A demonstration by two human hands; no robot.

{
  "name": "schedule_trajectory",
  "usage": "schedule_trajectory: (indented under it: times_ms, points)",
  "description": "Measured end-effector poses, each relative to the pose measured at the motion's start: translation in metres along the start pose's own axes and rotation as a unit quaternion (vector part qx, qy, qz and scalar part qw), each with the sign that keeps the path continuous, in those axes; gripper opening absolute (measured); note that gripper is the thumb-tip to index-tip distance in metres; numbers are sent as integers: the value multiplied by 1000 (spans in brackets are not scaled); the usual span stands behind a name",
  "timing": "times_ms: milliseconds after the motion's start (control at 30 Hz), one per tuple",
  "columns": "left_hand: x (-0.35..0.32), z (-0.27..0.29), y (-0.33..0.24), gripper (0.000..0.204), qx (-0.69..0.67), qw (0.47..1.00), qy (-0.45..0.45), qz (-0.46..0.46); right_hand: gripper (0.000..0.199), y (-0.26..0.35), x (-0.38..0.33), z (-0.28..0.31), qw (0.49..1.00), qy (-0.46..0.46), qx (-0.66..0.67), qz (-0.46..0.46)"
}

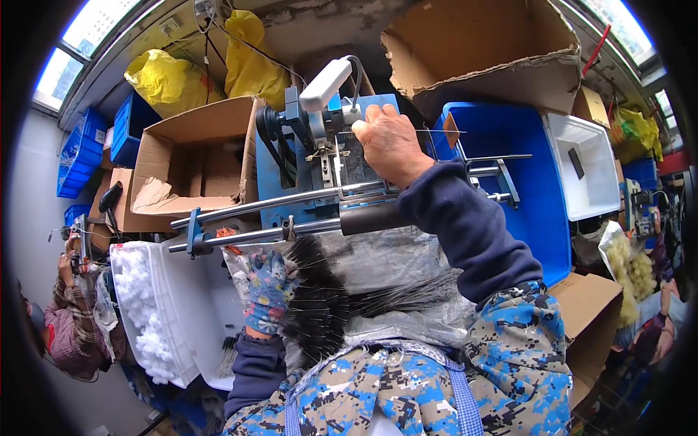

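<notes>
My right hand, bare, is closed over the top of a blue bench machine, beside a small white cylinder. Whatever its fingers grip is hidden under the hand. My left hand wears a flowered glove and is closed at the edge of a dense bunch of black bristle brushes with thin wire stems. The brushes rest on a grey plastic sheet over my lap. More thin wires lie across the sheet, to the right of the brushes. Steel rods cross in front of the machine.
Left stand a cardboard box and a white bin with white tufts. Right are a blue tub, a white tub and a large carton. Other people work at both sides.
</notes>
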State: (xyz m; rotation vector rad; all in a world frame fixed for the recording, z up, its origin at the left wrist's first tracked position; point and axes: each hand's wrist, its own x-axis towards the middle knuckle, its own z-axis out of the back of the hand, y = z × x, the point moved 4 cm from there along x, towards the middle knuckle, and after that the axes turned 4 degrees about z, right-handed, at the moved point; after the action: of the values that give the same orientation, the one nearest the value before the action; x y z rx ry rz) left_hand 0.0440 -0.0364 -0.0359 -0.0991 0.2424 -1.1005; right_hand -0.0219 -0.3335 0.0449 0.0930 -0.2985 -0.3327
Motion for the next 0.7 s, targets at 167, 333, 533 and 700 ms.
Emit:
schedule_trajectory:
  times_ms: [167,333,533,700]
  points:
    - [-9,-9,16,24,-399,908,-94,81,11,-1,7,-28,999,14,-37,-9]
    - [-5,19,-4,20,-192,966,-170,-40,12,3,6,-32,998,15,-55,-6]
    - [-7,27,-13,22,-182,972,-146,-9,12,3,5,-30,1000,13,-28,-1]
    - [-5,39,-24,21,-127,977,-165,-54,11,-2,6,-39,1000,5,21,-4]
